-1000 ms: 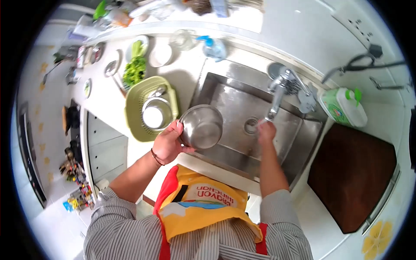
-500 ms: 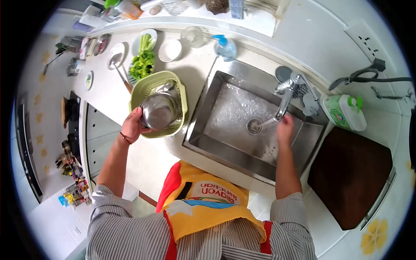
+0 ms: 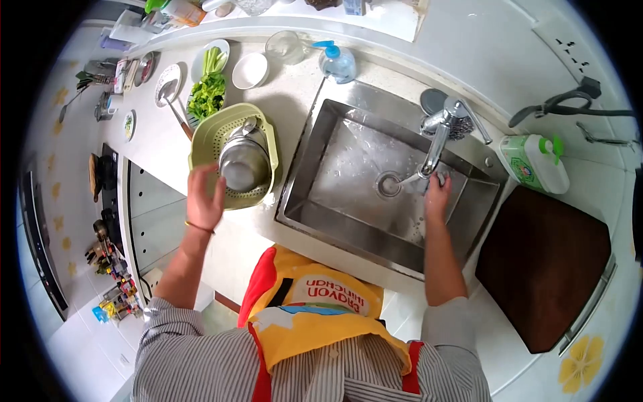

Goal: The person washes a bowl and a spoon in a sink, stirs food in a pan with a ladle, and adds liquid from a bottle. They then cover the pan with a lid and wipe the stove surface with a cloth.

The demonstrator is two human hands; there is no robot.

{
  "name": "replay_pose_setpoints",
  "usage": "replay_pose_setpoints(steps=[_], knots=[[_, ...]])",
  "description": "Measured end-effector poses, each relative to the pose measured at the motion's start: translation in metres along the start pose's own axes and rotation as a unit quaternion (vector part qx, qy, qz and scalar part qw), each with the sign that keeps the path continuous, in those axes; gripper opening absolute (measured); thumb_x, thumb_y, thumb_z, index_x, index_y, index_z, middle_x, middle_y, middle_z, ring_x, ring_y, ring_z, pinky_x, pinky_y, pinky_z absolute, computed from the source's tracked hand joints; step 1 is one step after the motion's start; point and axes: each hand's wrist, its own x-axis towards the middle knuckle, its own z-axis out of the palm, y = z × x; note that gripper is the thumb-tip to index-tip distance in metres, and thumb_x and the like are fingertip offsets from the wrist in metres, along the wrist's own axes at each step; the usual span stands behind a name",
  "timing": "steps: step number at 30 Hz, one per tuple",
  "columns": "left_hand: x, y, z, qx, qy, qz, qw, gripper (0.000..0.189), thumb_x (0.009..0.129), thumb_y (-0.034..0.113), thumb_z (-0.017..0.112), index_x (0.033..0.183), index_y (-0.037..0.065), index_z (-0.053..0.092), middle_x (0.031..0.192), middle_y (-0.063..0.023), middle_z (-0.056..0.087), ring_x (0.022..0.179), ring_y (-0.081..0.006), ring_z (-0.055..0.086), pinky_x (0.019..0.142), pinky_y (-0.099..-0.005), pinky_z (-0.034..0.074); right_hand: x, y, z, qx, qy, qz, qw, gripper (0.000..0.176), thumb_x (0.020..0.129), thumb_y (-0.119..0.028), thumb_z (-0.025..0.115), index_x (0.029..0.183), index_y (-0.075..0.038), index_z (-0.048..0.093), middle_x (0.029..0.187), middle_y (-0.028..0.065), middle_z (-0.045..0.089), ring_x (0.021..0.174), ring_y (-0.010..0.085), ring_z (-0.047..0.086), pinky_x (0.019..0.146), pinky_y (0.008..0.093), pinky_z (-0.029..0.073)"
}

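My left hand (image 3: 205,201) is off the metal bowl (image 3: 244,169), just left of it, fingers apart and slightly blurred. The bowl lies tilted in a green colander (image 3: 273,159) with other metal ware partly under it. My right hand (image 3: 437,197) is over the right part of the steel sink (image 3: 348,201), close beside the spout of the tap (image 3: 439,141). Its fingers are curled around something small and greyish that I cannot make out. Water runs from the spout toward the drain (image 3: 389,185).
Behind the colander are green vegetables (image 3: 206,95) on a plate, a white bowl (image 3: 250,71) and a glass bowl (image 3: 284,48). A blue pump bottle (image 3: 337,65) stands behind the sink. Right of it are a white-green bottle (image 3: 534,163) and a dark board (image 3: 544,268).
My left hand has let go of the metal bowl, which now rests in the colander. My right hand stays by the spout, its fingers now more visible. The view has shifted slightly.
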Motion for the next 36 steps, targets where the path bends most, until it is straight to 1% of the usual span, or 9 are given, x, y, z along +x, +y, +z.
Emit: replay_pose_setpoints(steps=[2, 5, 8, 10, 15, 19, 25, 27, 36], knots=[[-0.028, 0.018, 0.004, -0.079, -0.045, 0.163, 0.982, 0.017, 0.082, 0.001, 0.072, 0.098, 0.004, 0.069, 0.098, -0.0147, 0.067, 0.095, -0.0317, 0.066, 0.087, -0.0427, 0.054, 0.003, 0.068, 0.047, 0.192, 0.021, 0.171, 0.966, 0.047, 0.094, -0.03, 0.074, 0.13, -0.002, 0.062, 0.121, 0.0206, 0.067, 0.111, 0.0317, 0.066, 0.099, 0.041, 0.05], [-0.064, 0.05, 0.038, -0.21, -0.235, 0.203, 0.927, 0.018, 0.078, -0.001, 0.072, 0.094, 0.007, 0.07, 0.097, -0.0105, 0.066, 0.088, -0.0289, 0.067, 0.078, -0.039, 0.056, 0.013, 0.113, 0.114, -0.063, -0.029, -0.095, 0.993, 0.057, 0.09, -0.03, 0.076, 0.136, -0.003, 0.056, 0.138, 0.0216, 0.057, 0.124, 0.0403, 0.056, 0.106, 0.0464, 0.045], [-0.096, 0.042, 0.096, -0.199, -0.28, 0.211, 0.915, 0.024, 0.074, -0.003, 0.075, 0.094, 0.008, 0.071, 0.093, -0.0084, 0.067, 0.087, -0.0283, 0.068, 0.076, -0.0387, 0.057, -0.005, 0.074, 0.155, -0.345, -0.034, -0.282, 0.895, 0.069, 0.086, -0.033, 0.076, 0.141, 0.0, 0.049, 0.143, 0.0252, 0.049, 0.133, 0.0439, 0.045, 0.114, 0.054, 0.034], [-0.102, 0.019, 0.135, -0.188, -0.254, 0.226, 0.921, 0.024, 0.073, -0.001, 0.077, 0.094, 0.009, 0.072, 0.093, -0.0073, 0.067, 0.088, -0.0284, 0.068, 0.078, -0.0399, 0.057, -0.028, 0.078, 0.224, -0.344, 0.024, -0.271, 0.899, 0.071, 0.087, -0.029, 0.07, 0.147, 0.002, 0.045, 0.148, 0.0266, 0.045, 0.143, 0.0457, 0.037, 0.119, 0.0609, 0.026], [-0.096, -0.01, 0.161, -0.188, -0.264, 0.21, 0.922, 0.023, 0.072, 0.0, 0.076, 0.092, 0.01, 0.072, 0.092, -0.0062, 0.065, 0.089, -0.028, 0.068, 0.078, -0.0398, 0.057, -0.092, 0.074, 0.316, -0.217, -0.197, -0.318, 0.902, 0.078, 0.086, -0.012, 0.062, 0.157, 0.004, 0.031, 0.16, 0.0285, 0.032, 0.154, 0.0446, 0.022, 0.125, 0.0526, 0.02], [-0.094, -0.019, 0.173, -0.199, -0.261, 0.235, 0.915, 0.022, 0.072, 0.001, 0.075, 0.091, 0.011, 0.071, 0.095, -0.0063, 0.065, 0.09, -0.0281, 0.067, 0.078, -0.0395, 0.055, -0.134, 0.109, 0.329, 0.008, -0.245, -0.179, 0.953, 0.074, 0.096, -0.01, 0.056, 0.161, 0.002, 0.022, 0.169, 0.0242, 0.017, 0.158, 0.0387, 0.013, 0.128, 0.0472, 0.012], [-0.095, -0.009, 0.176, -0.199, -0.249, 0.219, 0.922, 0.021, 0.071, 0.003, 0.076, 0.09, 0.011, 0.072, 0.093, -0.0061, 0.066, 0.09, -0.0289, 0.066, 0.081, -0.0422, 0.052, -0.214, 0.105, 0.238, 0.033, -0.435, -0.002, 0.9, 0.079, 0.106, -0.024, 0.053, 0.164, -0.001, 0.004, 0.171, 0.0232, 0.011, 0.159, 0.0329, 0.011, 0.128, 0.0392, 0.012], [-0.097, -0.007, 0.177, -0.193, -0.257, 0.219, 0.922, 0.021, 0.071, 0.003, 0.076, 0.09, 0.011, 0.071, 0.093, -0.0063, 0.066, 0.09, -0.0291, 0.066, 0.081, -0.042, 0.052, -0.198, 0.06, 0.193, -0.12, -0.68, 0.093, 0.717, 0.072, 0.108, -0.036, 0.049, 0.162, 0.001, 0.018, 0.163, 0.0266, 0.033, 0.154, 0.0345, 0.029, 0.125, 0.0407, 0.023], [-0.099, 0.012, 0.175, -0.158, -0.244, 0.218, 0.932, 0.018, 0.073, 0.003, 0.074, 0.088, 0.011, 0.071, 0.092, -0.0067, 0.066, 0.085, -0.0295, 0.065, 0.077, -0.0413, 0.051, -0.106, 0.096, -0.068, -0.251, -0.662, 0.17, 0.686, 0.063, 0.105, -0.048, 0.051, 0.152, -0.006, 0.048, 0.164, 0.0201, 0.034, 0.151, 0.0356, 0.033, 0.122, 0.0456, 0.03]])
